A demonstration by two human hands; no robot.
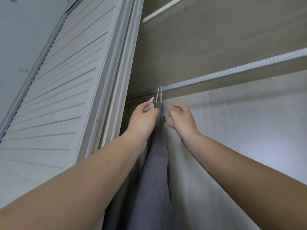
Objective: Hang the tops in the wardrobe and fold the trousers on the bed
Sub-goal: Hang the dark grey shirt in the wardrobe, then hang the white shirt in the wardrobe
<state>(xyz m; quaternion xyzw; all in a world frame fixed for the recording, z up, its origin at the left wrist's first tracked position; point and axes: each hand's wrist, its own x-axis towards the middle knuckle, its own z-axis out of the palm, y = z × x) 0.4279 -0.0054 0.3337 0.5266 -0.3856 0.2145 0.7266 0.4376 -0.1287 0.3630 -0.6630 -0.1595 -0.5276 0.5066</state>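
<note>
A grey top (154, 171) hangs from white hanger hooks (159, 94) that sit on the wardrobe's metal rail (232, 72). My left hand (142, 118) grips the white hanger and the grey fabric at the top's neck, just under the hooks. My right hand (182, 123) is to the right of the garment with loosely curled fingers, and a small clear piece shows at its fingertips. I cannot tell whether it holds that piece. Both forearms reach up from the bottom of the view.
A slatted white wardrobe door (54, 90) stands at the left, its frame close to my left hand. The wardrobe's pale back panel (232, 130) fills the right side, with a shelf edge (162, 9) above the rail.
</note>
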